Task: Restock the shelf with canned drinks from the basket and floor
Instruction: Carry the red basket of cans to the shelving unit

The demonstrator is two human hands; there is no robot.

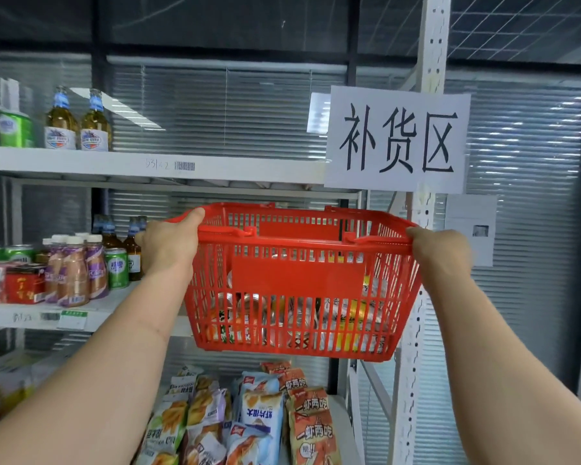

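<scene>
A red plastic basket (297,280) hangs in the air in front of the white shelf unit, level with its middle shelf (91,313). My left hand (170,245) grips the basket's left rim and my right hand (441,253) grips its right rim. Through the slatted wall I see several drink cans (249,313) lying in the bottom, silver, orange and yellow. The basket's handles are folded down on the rim.
The middle shelf holds green cans (116,268), brown bottled drinks and red boxes at the left. The upper shelf (148,164) carries two glass bottles (78,124) and a green can. Snack bags (259,417) fill the lower shelf. A paper sign (396,140) hangs on the right upright.
</scene>
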